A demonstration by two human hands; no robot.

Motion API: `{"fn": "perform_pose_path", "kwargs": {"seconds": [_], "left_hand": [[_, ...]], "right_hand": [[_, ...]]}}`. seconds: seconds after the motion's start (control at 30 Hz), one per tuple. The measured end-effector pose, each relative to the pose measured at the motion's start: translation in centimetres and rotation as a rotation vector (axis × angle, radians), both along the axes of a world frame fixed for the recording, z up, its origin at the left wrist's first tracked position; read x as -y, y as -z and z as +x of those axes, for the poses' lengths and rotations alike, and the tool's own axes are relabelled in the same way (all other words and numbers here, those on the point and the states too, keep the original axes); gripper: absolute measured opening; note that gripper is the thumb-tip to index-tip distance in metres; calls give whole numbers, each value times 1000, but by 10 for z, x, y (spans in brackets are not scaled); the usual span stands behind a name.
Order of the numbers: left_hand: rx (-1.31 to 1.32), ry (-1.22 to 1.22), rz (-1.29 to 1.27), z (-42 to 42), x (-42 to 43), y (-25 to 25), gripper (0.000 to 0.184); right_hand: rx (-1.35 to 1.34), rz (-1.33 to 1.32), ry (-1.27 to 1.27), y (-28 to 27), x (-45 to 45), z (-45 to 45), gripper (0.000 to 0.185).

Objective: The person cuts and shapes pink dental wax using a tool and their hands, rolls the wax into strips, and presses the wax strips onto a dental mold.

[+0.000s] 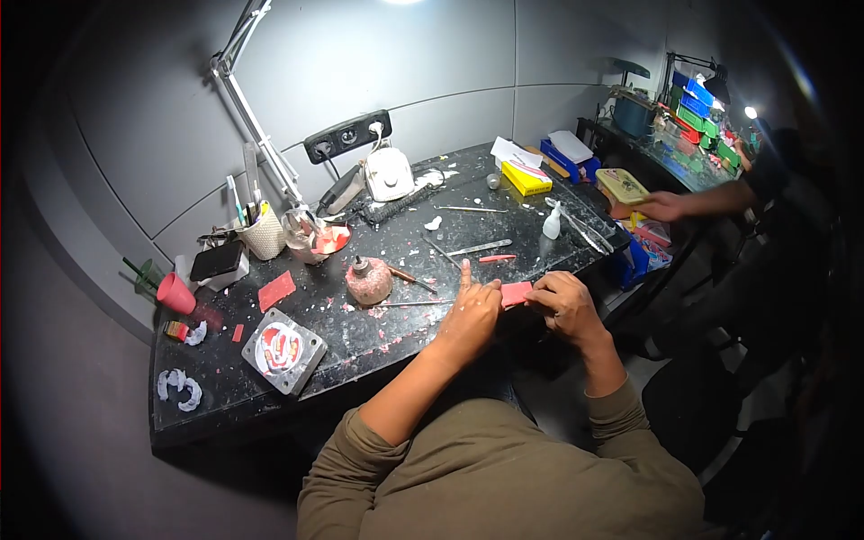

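Observation:
Between my two hands, at the front edge of the bench, is a small flat piece of pink wax sheet. My left hand closes on its left end with one finger pointing up. The fingers of my right hand pinch its right end. Just beyond lies a narrow pink wax strip. A metal spatula and other thin tools rest behind it. To the left stands a wax-covered burner beside a knife with a brown handle.
A metal flask with red wax and plaster sits front left, near white dental casts. Another wax sheet lies behind it. A small bottle and yellow box stand back right. A co-worker's hand reaches in from the right.

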State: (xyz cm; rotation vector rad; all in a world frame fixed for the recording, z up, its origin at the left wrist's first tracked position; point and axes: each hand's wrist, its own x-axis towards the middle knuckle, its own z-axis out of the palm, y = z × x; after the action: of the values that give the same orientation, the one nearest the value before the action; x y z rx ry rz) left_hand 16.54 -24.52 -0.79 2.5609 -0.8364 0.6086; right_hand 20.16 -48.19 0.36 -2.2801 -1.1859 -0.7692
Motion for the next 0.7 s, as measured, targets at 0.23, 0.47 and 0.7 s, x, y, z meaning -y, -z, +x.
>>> {"fn": "perform_pose_path", "kwargs": {"seconds": [0.23, 0.47, 0.7], "left_hand": [[229, -31, -74, -7, 6, -9, 25], [222, -181, 62, -9, 12, -9, 17], [297, -31, 6, -10, 8, -15, 12]], "right_hand": [[-145, 0, -131, -29, -11, -6, 21], [-362, 209, -29, -26, -61, 88, 29], [-659, -88, 86, -36, -111, 115, 16]]}}
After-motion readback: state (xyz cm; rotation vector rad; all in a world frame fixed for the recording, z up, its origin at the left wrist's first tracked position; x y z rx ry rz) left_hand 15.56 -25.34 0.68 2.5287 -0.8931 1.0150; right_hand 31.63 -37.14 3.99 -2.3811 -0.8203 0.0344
